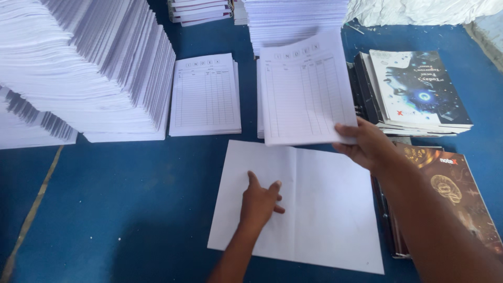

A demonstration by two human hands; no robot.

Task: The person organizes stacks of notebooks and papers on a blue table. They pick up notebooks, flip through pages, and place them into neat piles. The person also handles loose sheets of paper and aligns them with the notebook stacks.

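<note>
On the blue table (120, 209), left hand (259, 202) presses flat on the blank sheet (314, 209); right hand (367, 144) pinches a ruled sheet (304, 89).

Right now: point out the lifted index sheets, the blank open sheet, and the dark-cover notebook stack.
lifted index sheets (304, 89), head view, middle of ruled page
blank open sheet (325, 209), head view, right half
dark-cover notebook stack (419, 89), head view, top cover

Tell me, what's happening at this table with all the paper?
A person is working with printed sheets on a blue table. The left hand rests flat on a large blank white sheet lying open in front of them. The right hand holds a thin bundle of ruled index pages by its lower corner, lifted just above that sheet. A second pile of index pages, tall stacks of white paper and printed notebook covers lie around.
</note>
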